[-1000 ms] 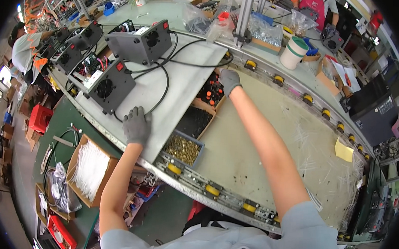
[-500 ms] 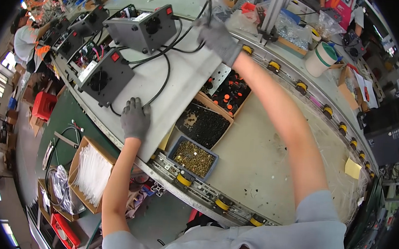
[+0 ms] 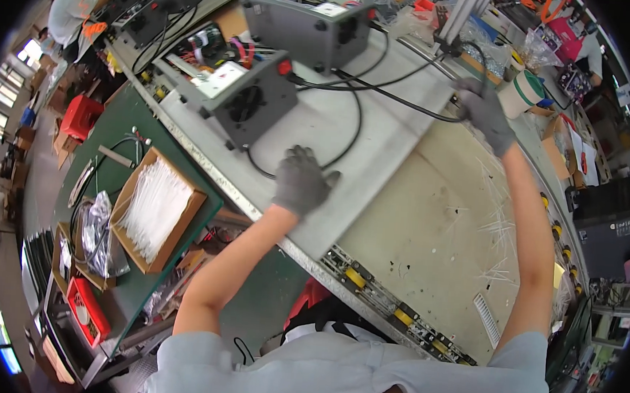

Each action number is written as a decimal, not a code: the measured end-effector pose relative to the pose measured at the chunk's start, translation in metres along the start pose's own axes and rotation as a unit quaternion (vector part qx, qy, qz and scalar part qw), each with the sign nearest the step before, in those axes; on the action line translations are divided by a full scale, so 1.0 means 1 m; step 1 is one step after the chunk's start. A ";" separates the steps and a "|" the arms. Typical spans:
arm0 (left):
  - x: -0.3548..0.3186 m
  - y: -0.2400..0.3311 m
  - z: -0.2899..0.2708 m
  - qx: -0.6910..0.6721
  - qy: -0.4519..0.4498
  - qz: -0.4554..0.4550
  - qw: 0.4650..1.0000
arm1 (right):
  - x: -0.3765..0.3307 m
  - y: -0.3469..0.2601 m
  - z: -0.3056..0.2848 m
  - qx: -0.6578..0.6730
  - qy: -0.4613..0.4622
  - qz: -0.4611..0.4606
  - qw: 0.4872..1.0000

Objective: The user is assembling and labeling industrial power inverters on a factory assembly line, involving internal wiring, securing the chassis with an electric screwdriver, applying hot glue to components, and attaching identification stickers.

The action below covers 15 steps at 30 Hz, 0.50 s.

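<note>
My left hand [image 3: 303, 181], in a grey glove, lies with its fingers apart on a pale grey board [image 3: 382, 179], beside a loop of black cable. Closed around a black power cable [image 3: 409, 104], my right hand [image 3: 485, 113] is beyond the board's right edge, near a metal post. Two dark grey metal units stand on the board: a nearer open-topped unit [image 3: 267, 102] with a fan opening, a red switch and exposed wiring, and a farther unit [image 3: 297, 31]. Cables run from both toward the right.
Roller rails [image 3: 401, 316] edge the beige work surface [image 3: 422, 226]. At left, a green table [image 3: 105, 174] holds a box of white ties [image 3: 157, 211] and a red tray [image 3: 88, 310]. A white bucket [image 3: 519, 94] stands at right. A person [image 3: 68, 11] is far left.
The board and its units have shifted right, with my left hand on it. My right hand has swung right, drawing out the cable. The boxes of small parts beside the board are out of sight.
</note>
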State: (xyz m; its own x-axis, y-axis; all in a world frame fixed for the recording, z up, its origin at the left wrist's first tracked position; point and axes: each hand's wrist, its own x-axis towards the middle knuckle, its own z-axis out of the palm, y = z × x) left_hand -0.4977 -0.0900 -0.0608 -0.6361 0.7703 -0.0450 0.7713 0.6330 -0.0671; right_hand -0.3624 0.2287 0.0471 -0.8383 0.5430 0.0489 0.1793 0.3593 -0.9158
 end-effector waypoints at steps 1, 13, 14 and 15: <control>-0.010 0.012 0.001 -0.007 -0.001 0.019 1.000 | -0.015 0.002 -0.015 -0.008 0.021 0.034 0.999; -0.140 0.180 -0.047 -0.188 -0.102 0.371 0.904 | -0.270 0.194 -0.291 -0.105 0.348 0.345 0.865; -0.150 0.182 -0.056 -0.217 -0.172 0.446 0.851 | -0.286 0.196 -0.290 -0.102 0.352 0.355 0.860; -0.158 0.182 -0.069 -0.239 -0.236 0.515 0.788 | -0.296 0.190 -0.285 -0.296 0.392 0.325 0.808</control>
State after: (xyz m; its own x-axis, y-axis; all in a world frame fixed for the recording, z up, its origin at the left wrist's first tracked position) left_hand -0.2558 -0.0911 0.0025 0.4832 0.8514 -0.2040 0.7327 -0.2657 0.6265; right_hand 0.0658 0.3524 -0.0277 0.0750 0.9936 0.0842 0.8605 -0.0218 -0.5090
